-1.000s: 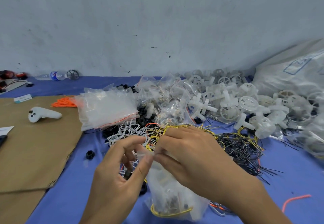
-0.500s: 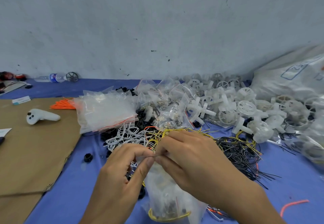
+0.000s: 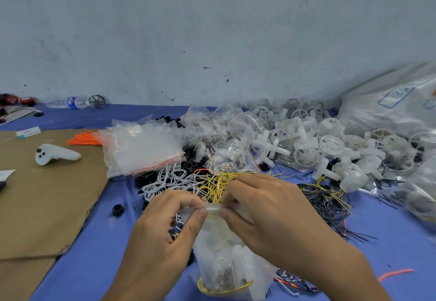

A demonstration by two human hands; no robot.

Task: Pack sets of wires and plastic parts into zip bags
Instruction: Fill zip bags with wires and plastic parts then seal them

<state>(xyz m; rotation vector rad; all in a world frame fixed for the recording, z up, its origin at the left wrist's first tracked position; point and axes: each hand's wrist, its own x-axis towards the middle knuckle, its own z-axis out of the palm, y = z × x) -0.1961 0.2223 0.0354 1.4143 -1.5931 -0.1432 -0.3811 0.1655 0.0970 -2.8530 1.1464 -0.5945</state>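
Both hands, left hand (image 3: pixel 165 225) and right hand (image 3: pixel 266 215), pinch the full clear plastic zip bag (image 3: pixel 221 260) shut at its top; if the fingers slip, it may pop open.

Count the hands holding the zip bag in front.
2. The left hand pinches the top edge of the zip bag from the left; the right hand pinches it from the right, their fingertips almost meeting. No other hand is in view.
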